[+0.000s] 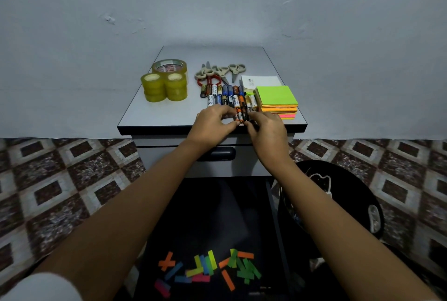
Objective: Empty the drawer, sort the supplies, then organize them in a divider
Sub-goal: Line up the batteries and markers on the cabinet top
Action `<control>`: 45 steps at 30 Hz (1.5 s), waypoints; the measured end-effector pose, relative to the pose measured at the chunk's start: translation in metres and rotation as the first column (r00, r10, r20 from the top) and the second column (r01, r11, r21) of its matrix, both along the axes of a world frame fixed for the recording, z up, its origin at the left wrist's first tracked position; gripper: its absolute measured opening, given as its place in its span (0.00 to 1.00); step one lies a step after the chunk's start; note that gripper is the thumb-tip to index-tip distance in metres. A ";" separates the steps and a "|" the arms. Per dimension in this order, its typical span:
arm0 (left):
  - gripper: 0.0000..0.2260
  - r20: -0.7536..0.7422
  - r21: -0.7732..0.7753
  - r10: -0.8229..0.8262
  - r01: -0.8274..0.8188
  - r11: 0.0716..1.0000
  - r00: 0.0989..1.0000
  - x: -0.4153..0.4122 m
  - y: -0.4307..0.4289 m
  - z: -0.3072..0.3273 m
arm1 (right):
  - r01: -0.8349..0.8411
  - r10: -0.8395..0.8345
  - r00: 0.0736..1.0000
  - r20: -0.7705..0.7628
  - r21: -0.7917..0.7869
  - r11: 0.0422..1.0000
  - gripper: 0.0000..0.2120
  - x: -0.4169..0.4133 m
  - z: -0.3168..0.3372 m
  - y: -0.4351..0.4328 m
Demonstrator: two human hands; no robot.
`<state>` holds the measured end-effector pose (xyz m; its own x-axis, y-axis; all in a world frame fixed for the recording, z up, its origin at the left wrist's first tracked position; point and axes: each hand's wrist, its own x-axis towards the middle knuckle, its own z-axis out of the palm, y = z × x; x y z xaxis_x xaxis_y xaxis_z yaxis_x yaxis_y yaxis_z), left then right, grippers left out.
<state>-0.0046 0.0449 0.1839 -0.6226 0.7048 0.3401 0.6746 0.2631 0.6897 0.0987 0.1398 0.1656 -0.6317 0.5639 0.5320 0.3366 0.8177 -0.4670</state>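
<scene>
Rows of batteries (227,97) lie on the grey cabinet top (169,112). At the near row, my left hand (212,123) and my right hand (267,129) pinch a few batteries (241,115) between their fingertips from either side. Yellow tape rolls (164,83) stand at the left, several scissors (219,72) at the back, and a stack of sticky notes (277,100) with a green top at the right, next to a white pad (261,80). Below, the open dark drawer (208,228) holds loose coloured paper strips (210,268).
A black bin (343,180) with cables and scraps stands right of the drawer. The cabinet backs onto a pale wall. Patterned tiled floor (60,192) spreads on both sides. A closed upper drawer with a dark handle (223,154) sits under my wrists.
</scene>
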 end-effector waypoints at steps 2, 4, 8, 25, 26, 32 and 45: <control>0.13 0.002 0.012 -0.003 0.003 1.000 1.000 0.001 -0.001 -0.001 | -0.001 0.001 1.000 -0.018 -0.009 1.000 0.14 0.002 0.000 0.000; 0.13 -0.005 0.030 -0.002 0.002 1.000 1.000 0.001 -0.004 -0.001 | -0.006 0.005 0.999 -0.034 -0.024 1.000 0.15 0.003 -0.001 0.000; 0.10 -0.068 0.107 0.006 0.001 0.994 0.998 0.003 -0.014 -0.003 | -0.030 0.027 0.996 -0.090 -0.030 0.999 0.14 0.008 -0.001 -0.003; 0.07 0.080 -0.222 -0.130 0.145 0.964 0.988 0.044 -0.112 -0.154 | -0.245 0.456 0.761 0.462 -0.447 0.860 0.19 0.071 -0.118 -0.049; 0.07 0.102 -0.258 -0.153 0.174 0.950 0.983 0.047 -0.114 -0.161 | -0.253 0.495 0.704 0.508 -0.473 0.844 0.17 0.072 -0.126 -0.050; 0.10 0.294 -0.469 -0.195 0.319 0.824 0.936 0.061 -0.110 -0.199 | -0.302 0.676 0.242 0.696 -0.608 0.735 0.11 0.076 -0.169 -0.054; 0.11 0.392 -0.606 -0.289 0.482 0.633 0.873 0.075 -0.087 -0.240 | -0.239 0.499 -0.171 0.850 -0.527 0.816 0.12 0.091 -0.211 -0.046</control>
